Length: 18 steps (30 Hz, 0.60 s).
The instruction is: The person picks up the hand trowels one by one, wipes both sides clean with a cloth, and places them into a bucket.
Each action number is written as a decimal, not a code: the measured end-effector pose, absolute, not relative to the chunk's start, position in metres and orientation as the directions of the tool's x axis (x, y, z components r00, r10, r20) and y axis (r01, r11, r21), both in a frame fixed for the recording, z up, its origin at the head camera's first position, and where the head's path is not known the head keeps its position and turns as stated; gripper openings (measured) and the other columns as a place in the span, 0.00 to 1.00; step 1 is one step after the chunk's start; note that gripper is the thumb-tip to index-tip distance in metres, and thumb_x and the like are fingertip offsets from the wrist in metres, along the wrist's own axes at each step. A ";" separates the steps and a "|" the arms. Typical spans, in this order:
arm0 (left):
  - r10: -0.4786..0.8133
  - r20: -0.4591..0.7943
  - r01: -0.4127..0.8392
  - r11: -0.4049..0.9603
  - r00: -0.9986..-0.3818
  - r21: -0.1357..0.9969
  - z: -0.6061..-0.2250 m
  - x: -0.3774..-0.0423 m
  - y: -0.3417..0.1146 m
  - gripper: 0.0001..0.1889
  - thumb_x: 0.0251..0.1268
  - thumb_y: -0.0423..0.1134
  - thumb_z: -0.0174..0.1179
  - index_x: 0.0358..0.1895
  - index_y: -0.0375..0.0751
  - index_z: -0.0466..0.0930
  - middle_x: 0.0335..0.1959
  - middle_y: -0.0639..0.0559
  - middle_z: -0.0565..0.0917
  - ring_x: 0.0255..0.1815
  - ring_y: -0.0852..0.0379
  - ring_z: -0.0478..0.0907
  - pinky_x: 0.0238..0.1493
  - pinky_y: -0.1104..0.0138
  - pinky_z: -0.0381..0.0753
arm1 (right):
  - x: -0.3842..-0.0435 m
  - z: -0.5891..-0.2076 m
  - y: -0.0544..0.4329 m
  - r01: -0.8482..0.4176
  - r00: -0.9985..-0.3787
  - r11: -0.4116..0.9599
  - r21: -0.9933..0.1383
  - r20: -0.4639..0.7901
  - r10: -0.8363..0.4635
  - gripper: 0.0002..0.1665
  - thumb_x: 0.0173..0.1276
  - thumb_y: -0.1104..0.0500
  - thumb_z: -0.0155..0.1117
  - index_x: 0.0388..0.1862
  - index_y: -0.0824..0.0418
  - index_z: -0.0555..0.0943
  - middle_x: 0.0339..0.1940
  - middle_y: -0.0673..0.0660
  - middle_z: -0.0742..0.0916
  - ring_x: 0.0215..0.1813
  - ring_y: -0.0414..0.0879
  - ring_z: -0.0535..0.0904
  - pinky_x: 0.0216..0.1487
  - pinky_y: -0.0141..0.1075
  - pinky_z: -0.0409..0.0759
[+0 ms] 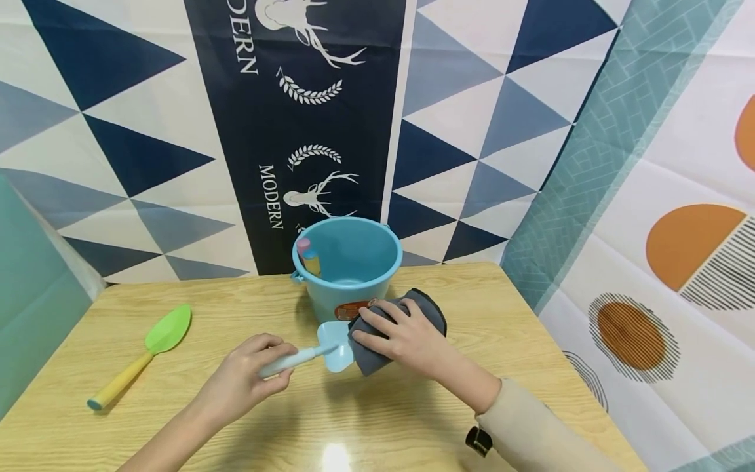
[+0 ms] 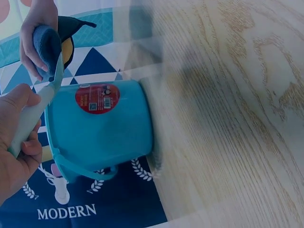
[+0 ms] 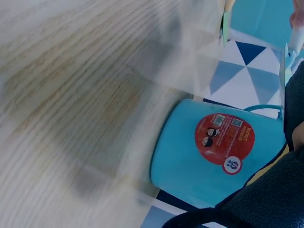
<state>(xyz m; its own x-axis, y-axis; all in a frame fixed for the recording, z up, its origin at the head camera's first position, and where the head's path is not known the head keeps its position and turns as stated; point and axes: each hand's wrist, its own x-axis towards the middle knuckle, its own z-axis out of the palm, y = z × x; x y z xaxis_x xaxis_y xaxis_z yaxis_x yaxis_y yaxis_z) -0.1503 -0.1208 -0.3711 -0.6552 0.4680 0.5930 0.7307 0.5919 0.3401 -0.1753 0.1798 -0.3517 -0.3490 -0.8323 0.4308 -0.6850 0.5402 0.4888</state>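
My left hand (image 1: 250,370) grips the pale handle of a light-blue toy shovel (image 1: 329,335), whose blade points right. A dark grey cloth (image 1: 369,360) with a black edge is in my right hand (image 1: 407,334), the fingers curled over it. The cloth lies against the right side of the shovel blade and hides part of it. In the left wrist view, a yellow patch shows at the folded cloth (image 2: 45,45). Both hands are above the table, just in front of a blue bucket (image 1: 350,295) with a red label.
Inside the bucket stand a pink-ended handle (image 1: 303,246) and a yellow handle with a blue end (image 1: 311,262). A green trowel (image 1: 169,330) with a yellow handle lies at left on the wooden table (image 1: 194,419). Patterned cloth (image 1: 460,131) hangs behind the table.
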 end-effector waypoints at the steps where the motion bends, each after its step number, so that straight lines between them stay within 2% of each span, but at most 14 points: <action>1: 0.466 0.590 0.727 0.595 -0.659 0.342 -0.371 -0.150 -0.121 0.14 0.41 0.31 0.71 0.36 0.43 0.85 0.34 0.56 0.81 0.31 0.65 0.75 0.29 0.74 0.78 | -0.175 -0.351 0.180 -0.691 -0.347 0.544 0.475 0.442 -0.827 0.30 0.53 0.58 0.72 0.56 0.43 0.76 0.58 0.53 0.79 0.57 0.52 0.76 0.43 0.45 0.77; 4: 0.461 0.583 0.718 0.603 -0.669 0.347 -0.369 -0.150 -0.120 0.13 0.42 0.32 0.70 0.36 0.43 0.85 0.34 0.56 0.81 0.31 0.65 0.75 0.30 0.74 0.78 | -0.173 -0.351 0.175 -0.722 -0.316 0.535 0.439 0.478 -0.819 0.31 0.52 0.58 0.72 0.56 0.44 0.77 0.58 0.53 0.80 0.56 0.52 0.77 0.43 0.45 0.77; 6: 0.458 0.580 0.714 0.603 -0.674 0.355 -0.368 -0.150 -0.118 0.13 0.43 0.32 0.70 0.37 0.44 0.85 0.34 0.56 0.81 0.31 0.65 0.75 0.30 0.74 0.78 | -0.170 -0.351 0.170 -0.736 -0.274 0.511 0.443 0.495 -0.824 0.29 0.55 0.57 0.71 0.57 0.44 0.76 0.58 0.53 0.80 0.56 0.51 0.77 0.42 0.44 0.78; 10: 0.453 0.575 0.712 0.593 -0.681 0.376 -0.367 -0.150 -0.113 0.13 0.44 0.31 0.69 0.38 0.44 0.85 0.34 0.57 0.81 0.32 0.64 0.76 0.30 0.73 0.78 | -0.165 -0.352 0.157 -0.718 -0.205 0.472 0.511 0.493 -0.845 0.17 0.70 0.57 0.55 0.56 0.43 0.76 0.57 0.52 0.81 0.55 0.50 0.78 0.39 0.42 0.78; 13: 0.448 0.584 0.715 0.588 -0.677 0.378 -0.367 -0.151 -0.112 0.13 0.44 0.31 0.70 0.38 0.44 0.85 0.35 0.57 0.81 0.32 0.64 0.76 0.30 0.74 0.78 | -0.163 -0.354 0.153 -0.680 -0.198 0.472 0.562 0.478 -0.856 0.17 0.76 0.57 0.43 0.54 0.42 0.76 0.56 0.50 0.81 0.55 0.50 0.78 0.38 0.42 0.78; 15: 0.444 0.600 0.721 0.591 -0.665 0.362 -0.368 -0.151 -0.113 0.14 0.43 0.31 0.70 0.38 0.44 0.85 0.35 0.56 0.81 0.32 0.64 0.76 0.30 0.74 0.79 | -0.163 -0.355 0.155 -0.661 -0.222 0.479 0.577 0.459 -0.860 0.16 0.74 0.57 0.45 0.53 0.42 0.76 0.56 0.50 0.81 0.55 0.50 0.78 0.39 0.42 0.78; 18: 0.443 0.617 0.727 0.598 -0.650 0.337 -0.369 -0.150 -0.115 0.14 0.41 0.31 0.71 0.37 0.44 0.85 0.34 0.56 0.81 0.32 0.65 0.76 0.31 0.74 0.79 | -0.164 -0.355 0.160 -0.654 -0.281 0.496 0.571 0.426 -0.860 0.18 0.67 0.54 0.59 0.55 0.41 0.75 0.58 0.51 0.80 0.56 0.50 0.76 0.39 0.43 0.78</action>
